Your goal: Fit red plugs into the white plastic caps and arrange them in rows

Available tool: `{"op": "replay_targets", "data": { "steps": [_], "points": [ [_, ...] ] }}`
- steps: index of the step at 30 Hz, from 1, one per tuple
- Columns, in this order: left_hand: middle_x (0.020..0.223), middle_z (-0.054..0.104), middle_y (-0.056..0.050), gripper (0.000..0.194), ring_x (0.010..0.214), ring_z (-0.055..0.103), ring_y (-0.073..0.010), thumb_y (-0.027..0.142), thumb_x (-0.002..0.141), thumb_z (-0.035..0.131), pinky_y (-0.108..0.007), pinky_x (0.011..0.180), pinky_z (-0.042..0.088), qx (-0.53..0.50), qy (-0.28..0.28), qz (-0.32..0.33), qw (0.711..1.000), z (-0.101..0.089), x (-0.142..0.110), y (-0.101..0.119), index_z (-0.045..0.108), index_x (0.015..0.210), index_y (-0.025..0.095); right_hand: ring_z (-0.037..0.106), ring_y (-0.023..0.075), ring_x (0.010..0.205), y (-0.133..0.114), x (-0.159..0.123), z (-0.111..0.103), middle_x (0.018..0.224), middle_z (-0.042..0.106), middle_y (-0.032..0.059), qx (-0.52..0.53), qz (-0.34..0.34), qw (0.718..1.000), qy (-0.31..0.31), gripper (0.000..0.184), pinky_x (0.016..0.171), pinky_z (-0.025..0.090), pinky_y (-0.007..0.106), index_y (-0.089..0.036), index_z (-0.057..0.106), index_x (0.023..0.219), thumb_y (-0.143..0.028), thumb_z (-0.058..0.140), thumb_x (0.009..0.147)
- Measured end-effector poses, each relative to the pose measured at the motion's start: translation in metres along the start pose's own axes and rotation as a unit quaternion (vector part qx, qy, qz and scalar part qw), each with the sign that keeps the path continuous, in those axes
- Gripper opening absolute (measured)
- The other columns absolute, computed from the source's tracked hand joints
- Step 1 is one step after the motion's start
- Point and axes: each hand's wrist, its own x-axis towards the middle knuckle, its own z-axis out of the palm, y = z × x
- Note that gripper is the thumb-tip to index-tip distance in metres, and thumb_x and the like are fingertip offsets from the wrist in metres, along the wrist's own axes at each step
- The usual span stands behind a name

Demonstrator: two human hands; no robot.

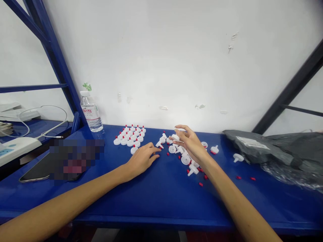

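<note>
My right hand [190,143] is raised over a loose pile of parts, its fingers closed around a white nozzle cap [175,137]. My left hand [143,157] lies low over the table with nothing visible in it. Its thumb and forefinger are a little apart, close to a small red tip [160,148] at the pile's left side. Loose white nozzle caps [185,159] and red tips [201,184] are scattered under and around my right hand. Left of the pile, white caps with red tips on them [130,142] stand upright in rows; one more [134,150] stands beside my left hand.
A water bottle [91,112] stands at the back left, near a dark phone [37,168] and a white power strip [17,148]. Grey plastic bags [282,151] lie on the right of the blue table [151,201]. A white wall [161,67] rises behind.
</note>
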Motion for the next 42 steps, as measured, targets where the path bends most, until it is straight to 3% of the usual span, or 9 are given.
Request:
{"op": "replay_targets", "data": {
  "steps": [5,11,17,21,42],
  "points": [
    [0.102,0.068,-0.006,0.021,0.090,0.064,-0.0198,0.029,0.095,0.055,-0.031,0.080,0.049,-0.026,0.008,0.010,1.000,-0.002,0.001,-0.002,0.075,0.098,0.023,0.067,0.0193,0.093,0.006,0.003,-0.002,0.094,0.071,0.0043,-0.061,-0.006,0.998,-0.016,0.040,0.080,0.053,0.030,-0.023,0.063,0.105,-0.054,0.070,0.082],
    [0.084,0.074,-0.001,0.022,0.058,0.063,-0.0137,0.034,0.096,0.055,-0.027,0.065,0.049,-0.100,0.048,-0.040,0.993,-0.013,0.002,0.009,0.072,0.104,0.022,0.061,0.0163,0.072,0.003,0.000,0.003,0.081,0.069,0.0040,-0.175,-0.040,0.982,-0.062,0.053,0.066,0.048,0.027,-0.018,0.067,0.077,-0.065,0.048,0.092],
    [0.065,0.072,-0.002,0.035,0.049,0.063,-0.0143,0.043,0.094,0.058,-0.023,0.048,0.042,-0.285,0.054,-0.121,0.949,-0.022,0.003,0.019,0.073,0.111,0.018,0.049,0.0124,0.042,0.005,-0.005,0.013,0.059,0.059,-0.0045,-0.174,-0.003,0.979,-0.102,0.047,0.043,0.038,0.024,-0.024,0.052,0.092,-0.070,0.042,0.093],
    [0.059,0.070,-0.003,0.041,0.045,0.060,-0.0131,0.047,0.089,0.064,-0.021,0.041,0.037,-0.362,0.033,-0.134,0.922,-0.022,0.003,0.020,0.073,0.112,0.015,0.047,0.0104,0.041,0.012,-0.008,0.017,0.060,0.062,-0.0044,-0.209,-0.011,0.973,-0.103,0.044,0.042,0.036,0.021,-0.024,0.048,0.089,-0.068,0.045,0.093],
    [0.061,0.072,-0.003,0.035,0.048,0.064,-0.0124,0.045,0.087,0.069,-0.018,0.044,0.038,-0.383,0.021,-0.106,0.918,-0.022,0.000,0.025,0.075,0.105,0.015,0.046,0.0090,0.041,0.013,-0.010,0.021,0.060,0.061,-0.0049,-0.205,-0.025,0.970,-0.129,0.036,0.042,0.033,0.020,-0.023,0.046,0.085,-0.058,0.048,0.096]
  ]
}}
